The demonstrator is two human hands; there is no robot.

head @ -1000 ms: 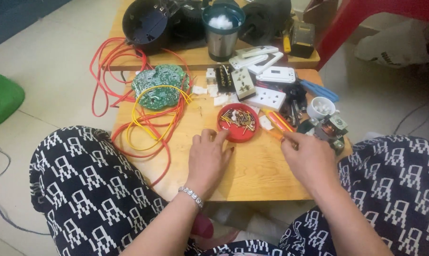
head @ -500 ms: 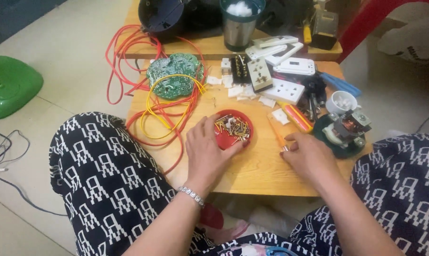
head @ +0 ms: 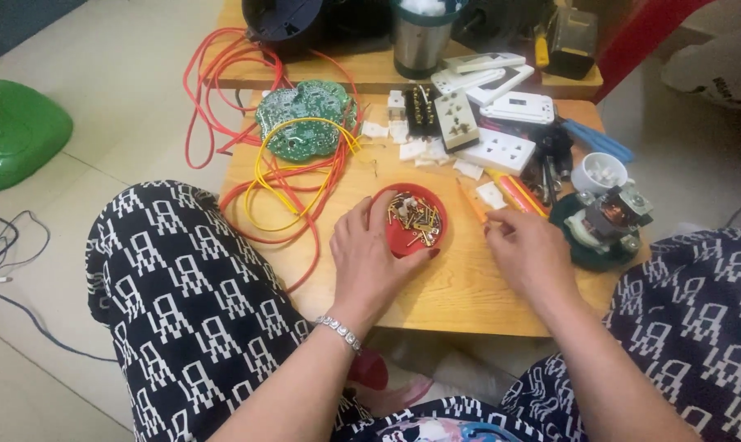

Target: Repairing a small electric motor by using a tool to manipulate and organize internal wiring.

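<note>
My left hand [head: 368, 258] rests on the low wooden table [head: 469, 286] and cups the near-left side of a small red dish [head: 415, 223] full of brass screws and small metal parts. Its fingers curl around the dish's rim. My right hand [head: 528, 254] lies just right of the dish with fingers drawn together on an orange-handled screwdriver [head: 472, 202], whose shaft points away from me. A second orange and yellow screwdriver [head: 518, 193] lies beside it.
A round green circuit board [head: 303, 119] with red and yellow wires sits at the table's left. White sockets [head: 496, 149], a metal cup [head: 420, 41], a small motor [head: 608, 219] and a white cup [head: 598, 173] crowd the back and right. A green object [head: 14, 131] lies on the floor.
My left hand slid from in front of the red dish up around its left rim. The right hand drew back slightly with the screwdriver. The view shifted closer.
</note>
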